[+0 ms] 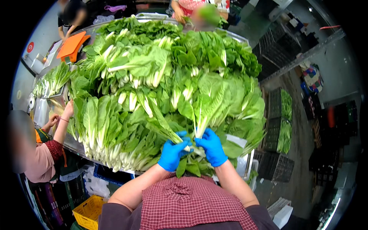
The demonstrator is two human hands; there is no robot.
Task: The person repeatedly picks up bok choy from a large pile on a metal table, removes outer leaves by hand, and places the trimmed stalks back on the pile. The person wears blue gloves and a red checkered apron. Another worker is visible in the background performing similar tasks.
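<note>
Blue gloves cover both of my hands, which are close together over the near edge of a large heap of leafy greens. My left hand (174, 152) grips the pale stem end of a narrow leafy green (164, 125), whose leaves point up and left. In my right hand (211, 146) is the white base of a broader leafy green (212, 99), its leaves fanned upward. Loose leaves (192, 167) lie below and between the hands. Left of them, long greens (99, 123) lie in a row, with white stems towards me.
The greens cover much of a metal table (247, 165). A co-worker's forearm (63, 123) reaches in at left; other people stand at the far side. Black crates (273, 135) holding greens stand on the floor at right. A yellow crate (89, 211) is at lower left, an orange board (72, 46) at upper left.
</note>
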